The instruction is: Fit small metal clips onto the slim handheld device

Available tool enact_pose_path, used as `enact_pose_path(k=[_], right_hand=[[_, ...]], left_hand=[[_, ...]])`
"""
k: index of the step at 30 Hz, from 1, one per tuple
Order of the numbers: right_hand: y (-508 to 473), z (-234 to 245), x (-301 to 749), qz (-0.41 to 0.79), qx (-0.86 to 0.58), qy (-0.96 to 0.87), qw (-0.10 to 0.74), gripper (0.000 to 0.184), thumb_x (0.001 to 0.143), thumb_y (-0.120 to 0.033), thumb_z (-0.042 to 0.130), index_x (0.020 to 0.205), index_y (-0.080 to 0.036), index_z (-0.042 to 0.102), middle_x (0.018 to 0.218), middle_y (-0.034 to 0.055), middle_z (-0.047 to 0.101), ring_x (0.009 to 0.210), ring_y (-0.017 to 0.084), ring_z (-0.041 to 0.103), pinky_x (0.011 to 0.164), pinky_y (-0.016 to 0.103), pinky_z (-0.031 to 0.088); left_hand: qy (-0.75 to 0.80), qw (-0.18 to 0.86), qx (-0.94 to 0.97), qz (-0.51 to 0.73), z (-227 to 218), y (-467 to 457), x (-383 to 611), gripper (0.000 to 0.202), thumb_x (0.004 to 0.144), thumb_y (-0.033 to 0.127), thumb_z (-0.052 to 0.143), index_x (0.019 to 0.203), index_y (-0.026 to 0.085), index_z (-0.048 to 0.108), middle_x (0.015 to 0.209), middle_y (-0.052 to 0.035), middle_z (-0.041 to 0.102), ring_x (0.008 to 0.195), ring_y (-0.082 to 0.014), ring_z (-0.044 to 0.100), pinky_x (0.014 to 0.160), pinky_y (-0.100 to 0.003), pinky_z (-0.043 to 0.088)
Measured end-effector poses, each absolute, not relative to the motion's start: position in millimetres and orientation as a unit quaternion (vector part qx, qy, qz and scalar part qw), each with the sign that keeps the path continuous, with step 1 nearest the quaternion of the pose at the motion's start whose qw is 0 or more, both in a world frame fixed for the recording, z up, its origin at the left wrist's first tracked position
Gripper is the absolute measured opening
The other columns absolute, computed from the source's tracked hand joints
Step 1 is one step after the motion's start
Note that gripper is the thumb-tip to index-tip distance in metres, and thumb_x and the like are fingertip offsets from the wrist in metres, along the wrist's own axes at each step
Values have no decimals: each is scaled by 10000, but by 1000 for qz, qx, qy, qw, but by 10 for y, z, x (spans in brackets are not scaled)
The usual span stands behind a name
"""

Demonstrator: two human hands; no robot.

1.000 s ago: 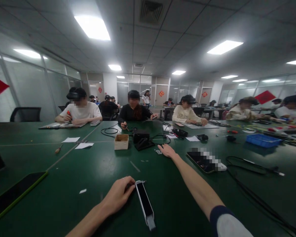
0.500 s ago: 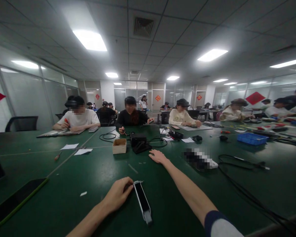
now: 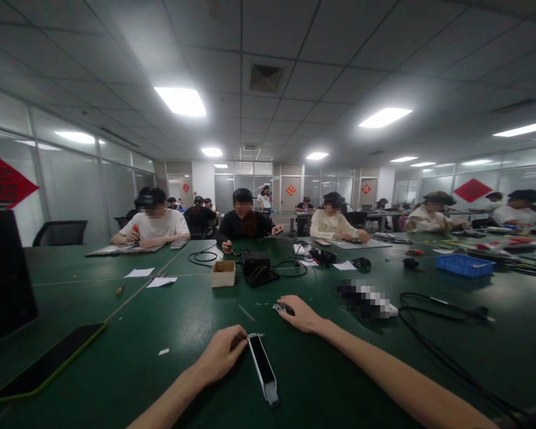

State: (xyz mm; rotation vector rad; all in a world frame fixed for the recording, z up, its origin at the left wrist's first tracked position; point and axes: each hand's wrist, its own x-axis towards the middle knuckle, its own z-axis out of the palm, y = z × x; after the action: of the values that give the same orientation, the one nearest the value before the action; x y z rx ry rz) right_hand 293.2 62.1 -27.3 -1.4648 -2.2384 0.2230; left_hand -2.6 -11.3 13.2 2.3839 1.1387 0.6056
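On the green table in front of me lies a long white device point(image 3: 263, 364) with a black face and a grey tip at its near end. My left hand point(image 3: 222, 353) is closed, with its fingertips against the upper left end of this device. A thin piece juts out to the right from that same end. Farther off and to the right, my right hand point(image 3: 301, 314) is low over the table. Its fingers are closed round a small silvery part point(image 3: 281, 308), which shows only partly; its kind is unclear.
Ahead stand a small cardboard box point(image 3: 223, 274) and a black stand point(image 3: 256, 269). A blurred white and black object point(image 3: 368, 298), black cables point(image 3: 446, 345) and a blue tray point(image 3: 464, 265) are to the right. A green-edged phone-like slab point(image 3: 49, 363) lies left. Several people sit opposite.
My right hand has drawn back from near the black stand, and a small silvery part now shows in its fingers. My left hand stays at the device. The view has tilted up slightly.
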Motion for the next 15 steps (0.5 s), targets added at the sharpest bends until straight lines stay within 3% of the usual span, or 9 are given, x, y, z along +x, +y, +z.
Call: enact_pose_path(k=[3, 6, 11, 15], right_hand=[[778, -267, 3092, 67, -579, -770, 258, 607, 897, -567, 268, 1320, -179, 468, 1363, 81, 459, 1262, 213, 386, 1051, 324, 279], [1117, -263, 3265, 29, -684, -693, 227, 587, 926, -506, 213, 1289, -138, 491, 1354, 110, 464, 1270, 208, 371, 1067, 323, 229], [1584, -291, 3429, 49, -748, -637, 179, 637, 912, -551, 175, 1259, -141, 517, 1371, 143, 435, 1283, 296, 337, 1034, 495, 225], [1702, -338, 3453, 55, -753, -636, 162, 666, 904, -568, 171, 1274, -129, 508, 1389, 147, 413, 1300, 324, 296, 1037, 530, 185]], left_hand=[[409, 217, 858, 221, 137, -123, -29, 250, 883, 354, 457, 976, 179, 610, 963, -32, 641, 846, -166, 578, 746, -271, 449], [412, 217, 858, 217, 158, -144, -24, 254, 887, 350, 451, 986, 179, 609, 972, -35, 639, 843, -163, 576, 738, -267, 450], [432, 213, 853, 200, 210, -179, -4, 218, 878, 314, 464, 967, 176, 609, 951, -36, 646, 840, -162, 576, 760, -268, 450], [431, 217, 853, 201, 186, -158, -9, 222, 880, 315, 461, 974, 176, 605, 949, -32, 643, 829, -156, 573, 745, -261, 452]])
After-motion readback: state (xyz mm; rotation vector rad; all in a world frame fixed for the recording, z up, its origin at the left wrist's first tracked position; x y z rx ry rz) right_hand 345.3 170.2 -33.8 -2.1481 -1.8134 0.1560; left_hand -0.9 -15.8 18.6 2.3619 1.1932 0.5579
